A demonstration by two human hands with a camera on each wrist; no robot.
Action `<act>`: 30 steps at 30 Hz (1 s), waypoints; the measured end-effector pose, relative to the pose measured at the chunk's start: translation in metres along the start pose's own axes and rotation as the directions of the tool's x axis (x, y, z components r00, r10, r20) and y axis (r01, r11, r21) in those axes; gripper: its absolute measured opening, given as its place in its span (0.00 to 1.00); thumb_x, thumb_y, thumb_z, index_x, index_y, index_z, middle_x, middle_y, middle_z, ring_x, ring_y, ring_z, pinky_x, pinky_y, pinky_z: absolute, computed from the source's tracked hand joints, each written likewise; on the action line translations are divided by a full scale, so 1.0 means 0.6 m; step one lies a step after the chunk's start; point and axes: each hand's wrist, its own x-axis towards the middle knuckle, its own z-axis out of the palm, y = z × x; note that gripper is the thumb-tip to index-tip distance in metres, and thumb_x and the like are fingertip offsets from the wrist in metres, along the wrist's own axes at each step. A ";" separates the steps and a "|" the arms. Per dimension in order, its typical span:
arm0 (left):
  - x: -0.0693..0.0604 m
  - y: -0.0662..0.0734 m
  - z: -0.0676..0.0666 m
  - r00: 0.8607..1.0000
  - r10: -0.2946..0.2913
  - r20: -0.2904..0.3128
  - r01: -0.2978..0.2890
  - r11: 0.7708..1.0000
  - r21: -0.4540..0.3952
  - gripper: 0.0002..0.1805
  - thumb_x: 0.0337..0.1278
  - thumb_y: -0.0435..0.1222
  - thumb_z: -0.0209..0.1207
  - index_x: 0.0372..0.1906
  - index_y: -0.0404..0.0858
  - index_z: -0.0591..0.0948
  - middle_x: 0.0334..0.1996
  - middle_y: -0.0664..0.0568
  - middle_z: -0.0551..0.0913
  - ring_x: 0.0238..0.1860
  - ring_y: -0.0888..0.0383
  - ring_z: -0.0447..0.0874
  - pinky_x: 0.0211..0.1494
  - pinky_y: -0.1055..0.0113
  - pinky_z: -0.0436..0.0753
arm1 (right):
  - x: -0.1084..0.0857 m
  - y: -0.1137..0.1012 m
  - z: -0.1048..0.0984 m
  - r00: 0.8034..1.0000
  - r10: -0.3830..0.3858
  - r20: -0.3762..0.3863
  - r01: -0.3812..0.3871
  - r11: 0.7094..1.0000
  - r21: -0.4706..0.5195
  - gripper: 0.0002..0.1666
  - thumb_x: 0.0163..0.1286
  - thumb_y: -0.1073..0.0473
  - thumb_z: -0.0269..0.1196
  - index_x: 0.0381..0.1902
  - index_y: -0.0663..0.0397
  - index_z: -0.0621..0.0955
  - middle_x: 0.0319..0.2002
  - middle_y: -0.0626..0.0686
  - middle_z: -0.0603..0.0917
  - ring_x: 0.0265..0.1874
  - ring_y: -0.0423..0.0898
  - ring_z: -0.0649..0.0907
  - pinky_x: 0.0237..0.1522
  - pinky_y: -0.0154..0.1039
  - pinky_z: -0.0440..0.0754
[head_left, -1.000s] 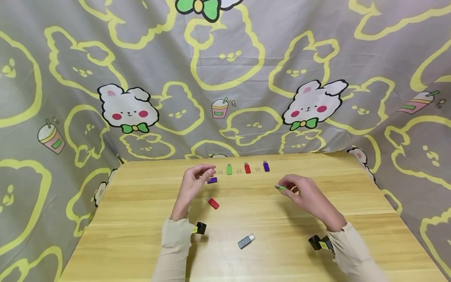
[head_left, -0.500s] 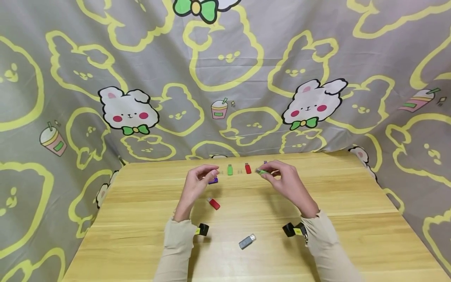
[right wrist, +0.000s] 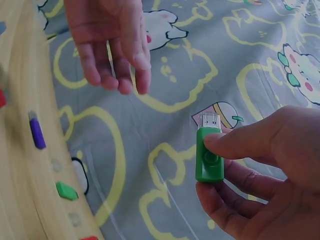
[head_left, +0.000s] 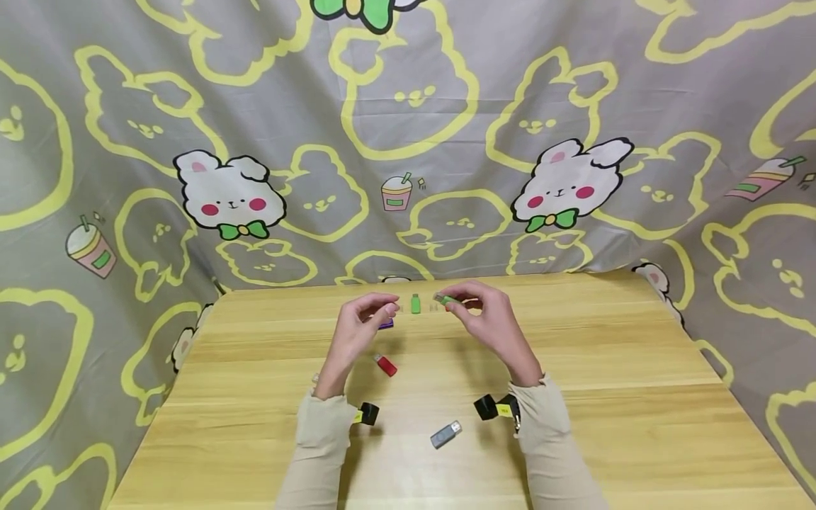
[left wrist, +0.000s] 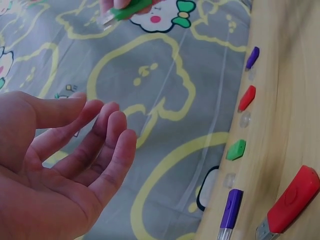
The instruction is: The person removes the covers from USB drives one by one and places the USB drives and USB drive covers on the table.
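My right hand pinches a green USB stick between thumb and fingers, its clear-capped connector pointing up in the right wrist view. Facing it, my left hand is raised above the table with relaxed, slightly bent fingers and holds nothing. Below the left fingers lies a purple stick, partly hidden in the head view. Nearer me is a red stick. Along the back edge lie another green stick, a red one and a purple one, with small clear pieces between them.
A grey USB stick lies on the wooden table near the front middle, between my forearms. A patterned grey curtain hangs behind the table and at both sides. Black wrist cameras are strapped to my wrists.
My right hand has moved left with the green stick, toward my left hand, and now covers part of the back row in the head view. The left hand has barely moved.
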 end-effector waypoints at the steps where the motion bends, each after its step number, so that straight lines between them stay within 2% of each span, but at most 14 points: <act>1: 0.000 0.000 0.001 1.000 0.002 0.002 -0.002 1.000 -0.013 0.11 0.69 0.27 0.62 0.51 0.25 0.85 0.44 0.35 0.88 0.46 0.34 0.86 0.48 0.58 0.88 | 0.001 -0.001 0.003 1.000 0.006 0.003 -0.006 1.000 0.007 0.09 0.67 0.69 0.70 0.44 0.56 0.90 0.40 0.51 0.89 0.38 0.47 0.86 0.44 0.45 0.88; 4: 0.000 0.001 0.004 1.000 0.005 0.003 -0.005 0.999 -0.037 0.11 0.68 0.27 0.63 0.50 0.25 0.85 0.44 0.35 0.88 0.44 0.39 0.87 0.47 0.59 0.89 | 0.001 -0.003 0.011 1.000 0.026 0.016 -0.027 0.999 0.021 0.09 0.68 0.69 0.70 0.44 0.56 0.90 0.40 0.51 0.89 0.39 0.48 0.86 0.45 0.45 0.88; 8: -0.002 0.002 0.011 1.000 0.022 0.005 -0.022 0.999 -0.050 0.10 0.68 0.28 0.64 0.50 0.27 0.86 0.43 0.36 0.88 0.40 0.50 0.88 0.44 0.67 0.88 | -0.004 0.002 0.017 0.999 0.045 0.025 -0.045 0.998 0.034 0.09 0.68 0.68 0.70 0.45 0.56 0.90 0.41 0.51 0.89 0.41 0.48 0.87 0.45 0.43 0.88; 10: -0.003 0.003 0.015 1.000 0.028 0.011 -0.028 0.999 -0.047 0.10 0.68 0.29 0.64 0.50 0.28 0.86 0.42 0.37 0.88 0.39 0.51 0.88 0.43 0.67 0.88 | -0.006 0.004 0.020 0.999 0.047 0.021 -0.048 0.998 0.040 0.09 0.68 0.67 0.70 0.46 0.56 0.90 0.42 0.51 0.89 0.41 0.48 0.87 0.45 0.41 0.88; 15: -0.004 0.006 0.024 0.999 0.030 0.032 -0.029 0.999 -0.024 0.11 0.68 0.30 0.64 0.50 0.29 0.86 0.40 0.40 0.89 0.40 0.43 0.88 0.44 0.65 0.88 | -0.008 0.006 0.026 0.998 0.056 0.024 -0.057 0.995 0.078 0.09 0.67 0.65 0.72 0.45 0.57 0.90 0.42 0.53 0.90 0.39 0.48 0.88 0.41 0.38 0.88; 19: -0.004 0.008 0.030 0.999 0.022 0.050 -0.020 0.999 -0.033 0.10 0.68 0.29 0.65 0.50 0.31 0.87 0.42 0.42 0.88 0.42 0.40 0.87 0.46 0.66 0.88 | -0.005 0.003 0.034 0.997 0.061 0.037 -0.065 0.991 0.116 0.09 0.66 0.63 0.73 0.44 0.58 0.90 0.41 0.54 0.90 0.38 0.48 0.89 0.39 0.37 0.88; 26: -0.005 0.015 0.038 0.998 0.025 0.057 -0.020 0.997 -0.077 0.11 0.65 0.28 0.66 0.50 0.29 0.86 0.44 0.39 0.88 0.41 0.51 0.88 0.47 0.65 0.88 | -0.004 0.000 0.041 0.996 0.078 0.042 -0.082 0.991 0.106 0.07 0.64 0.64 0.74 0.41 0.57 0.90 0.38 0.52 0.90 0.35 0.47 0.89 0.37 0.39 0.88; 30: -0.006 0.015 0.042 0.998 0.025 0.057 -0.020 0.996 -0.087 0.11 0.64 0.27 0.67 0.49 0.28 0.86 0.43 0.37 0.87 0.41 0.54 0.87 0.47 0.66 0.88 | -0.004 0.000 0.044 0.995 0.073 0.061 -0.078 0.993 0.092 0.07 0.64 0.65 0.74 0.41 0.58 0.90 0.38 0.52 0.90 0.35 0.46 0.89 0.38 0.38 0.88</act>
